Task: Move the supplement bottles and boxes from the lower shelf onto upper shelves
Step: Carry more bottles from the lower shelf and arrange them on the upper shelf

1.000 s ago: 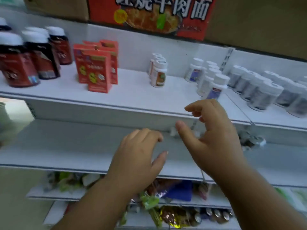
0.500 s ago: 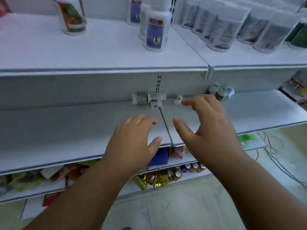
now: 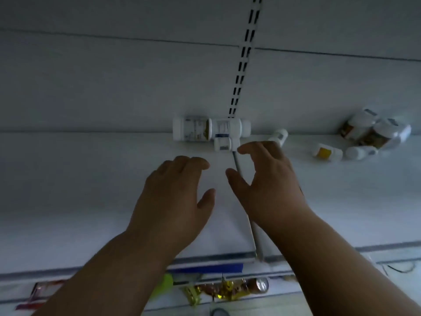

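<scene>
From the head camera, both arms reach forward over the white lower shelf (image 3: 91,190). The left hand (image 3: 175,197) is flat-ish, palm down, its fingers loosely bent and close together, thumb sticking out toward 3 o'clock — it holds nothing. The right hand (image 3: 268,185) is cupped, fingers and thumb spread apart like a claw, and it holds nothing too.

Just past the right fingertips, at 12 o'clock, a small white bottle (image 3: 224,144) lies on its side. Behind it, against the back wall, a bigger white bottle (image 3: 191,132) with a yellow and green label lies on its side, end to end with another white bottle (image 3: 230,130). One more little bottle (image 3: 278,137) lies just past the right hand — at about 1 o'clock. Well off at 2 o'clock sits a pile of bottles (image 3: 373,133), some tipped over.
</scene>
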